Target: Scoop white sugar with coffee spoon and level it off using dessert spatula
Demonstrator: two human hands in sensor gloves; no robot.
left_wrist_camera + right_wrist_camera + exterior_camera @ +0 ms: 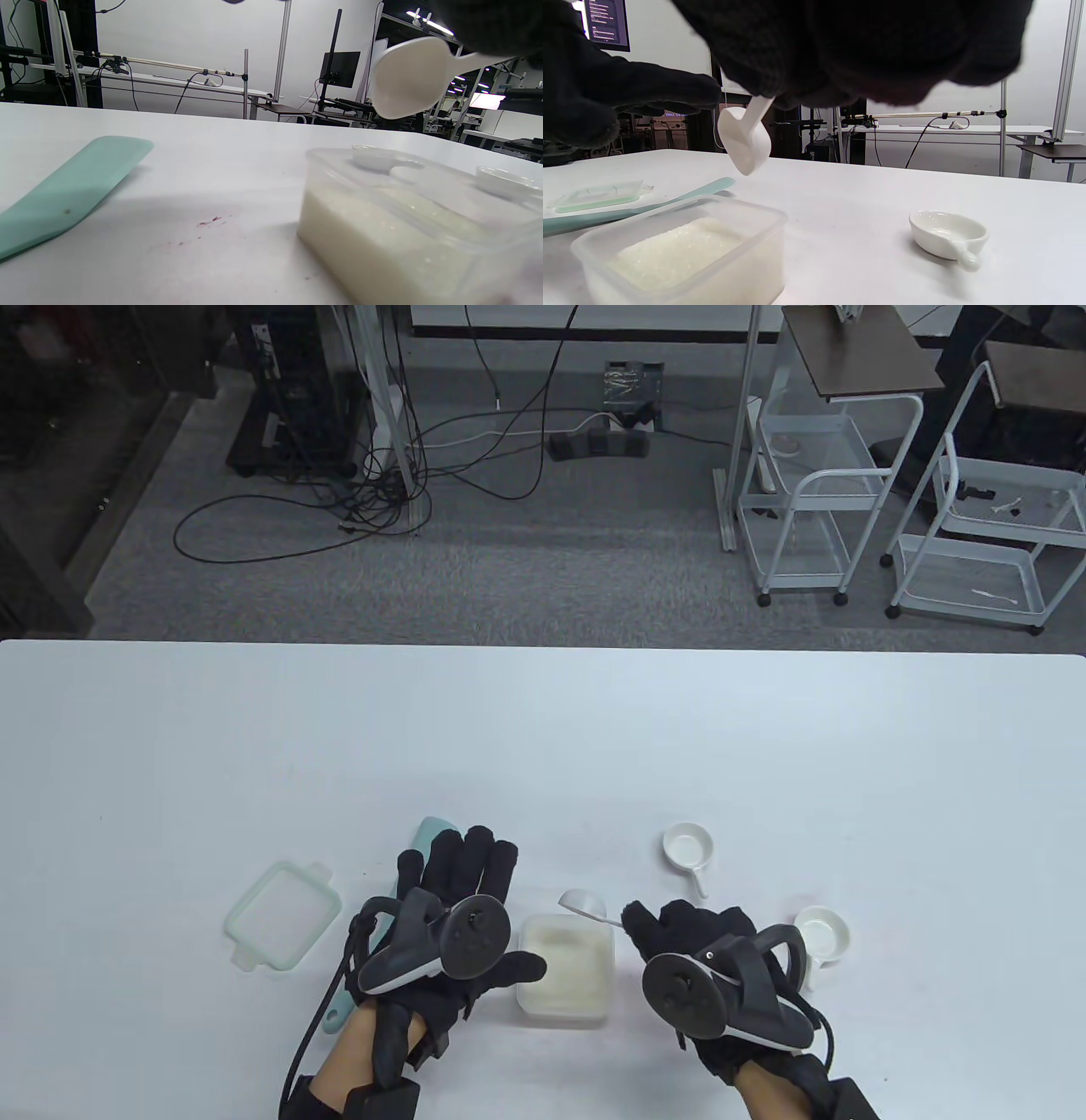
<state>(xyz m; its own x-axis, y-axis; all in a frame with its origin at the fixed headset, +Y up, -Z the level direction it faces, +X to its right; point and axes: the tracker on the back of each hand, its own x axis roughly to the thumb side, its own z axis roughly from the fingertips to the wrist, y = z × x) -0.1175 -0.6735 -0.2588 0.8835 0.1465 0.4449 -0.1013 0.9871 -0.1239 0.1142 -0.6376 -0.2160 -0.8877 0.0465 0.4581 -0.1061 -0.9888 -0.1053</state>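
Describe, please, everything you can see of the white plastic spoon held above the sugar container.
The white plastic coffee spoon is a small, smooth, one-piece scoop with a deep oval bowl and a short flat handle. The right hand holds it by the handle end, clear of the table. Its bowl hangs tilted downward over the far edge of the clear plastic container of white sugar, touching neither sugar nor rim. In the right wrist view the bowl looks empty. The left hand does not touch it.

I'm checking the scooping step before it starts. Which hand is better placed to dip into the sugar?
Right. The right hand already holds the coffee spoon above the open sugar container; the left hand hovers over the spatula, holding nothing.
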